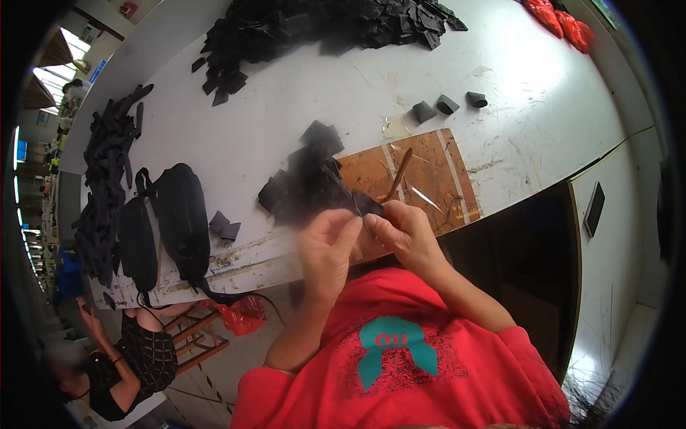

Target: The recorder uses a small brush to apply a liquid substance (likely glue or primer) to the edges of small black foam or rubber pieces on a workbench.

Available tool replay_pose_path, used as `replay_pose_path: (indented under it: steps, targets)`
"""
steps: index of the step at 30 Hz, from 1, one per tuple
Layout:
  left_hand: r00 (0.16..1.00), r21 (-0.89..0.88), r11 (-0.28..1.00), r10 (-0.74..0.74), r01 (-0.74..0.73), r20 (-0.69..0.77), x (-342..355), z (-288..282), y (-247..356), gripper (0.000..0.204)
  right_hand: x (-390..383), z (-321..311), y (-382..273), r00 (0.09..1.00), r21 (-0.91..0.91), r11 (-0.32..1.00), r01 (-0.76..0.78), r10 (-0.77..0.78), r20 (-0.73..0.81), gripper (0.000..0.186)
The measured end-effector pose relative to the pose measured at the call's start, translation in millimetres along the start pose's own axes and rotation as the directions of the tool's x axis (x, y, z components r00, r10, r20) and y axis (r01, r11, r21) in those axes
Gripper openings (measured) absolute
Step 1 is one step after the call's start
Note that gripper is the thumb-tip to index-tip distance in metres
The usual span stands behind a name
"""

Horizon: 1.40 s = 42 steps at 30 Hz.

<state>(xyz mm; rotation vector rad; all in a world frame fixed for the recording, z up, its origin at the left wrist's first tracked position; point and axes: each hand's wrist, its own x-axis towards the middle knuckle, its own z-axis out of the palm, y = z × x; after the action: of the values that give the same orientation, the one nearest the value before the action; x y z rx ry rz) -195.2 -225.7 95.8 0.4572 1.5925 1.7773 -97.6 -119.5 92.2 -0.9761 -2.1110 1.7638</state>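
Observation:
My left hand (pixel 327 247) and my right hand (pixel 402 230) meet close together over the near edge of the white table (pixel 543 107), both pinching a small black fabric piece (pixel 366 205) between thumbs and fingers. Just beyond my fingers lies a loose heap of black fabric squares (pixel 304 175), blurred. A thin brown stick-like tool (pixel 397 175) rests on the brown board (pixel 432 168) behind my right hand.
A large pile of black cut pieces (pixel 321 25) covers the table's far end. Three folded black pieces (pixel 446 105) lie mid-table. Black straps (pixel 107 179) and black bags (pixel 182 218) sit at the left. Another person (pixel 121 365) sits lower left. Red bags (pixel 561 21) lie far right.

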Motion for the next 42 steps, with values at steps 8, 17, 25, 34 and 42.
replay_pose_path:
  steps: [8,17,25,34,42]
  targets:
    - [0.997,-0.116,0.993,-0.012,0.021,0.080,7.1,12.6,-1.6,0.005,-1.3,-5.2,4.7,0.959,0.747,0.602,-0.282,0.187,0.211,0.016]
    - [0.996,-0.259,0.965,-0.011,0.033,0.088,7.8,8.6,-11.4,0.008,2.3,-5.5,21.8,0.941,0.862,0.377,-0.338,0.145,0.305,0.012]
    - [0.988,-0.096,0.992,-0.088,0.076,-0.126,7.7,1.2,-25.7,0.004,7.6,14.0,29.5,0.813,-0.694,0.695,0.189,-0.507,-0.286,0.023]
    - [0.942,0.567,0.768,0.332,-0.297,0.043,-2.8,11.0,-61.6,0.017,21.2,25.5,70.8,0.815,-0.714,0.697,0.073,-0.454,-0.360,0.012]
    - [0.855,0.919,0.142,0.440,-0.368,0.274,47.1,25.2,-76.0,0.018,-1.5,2.7,53.0,0.895,-0.330,0.930,0.165,-0.282,-0.346,0.007]
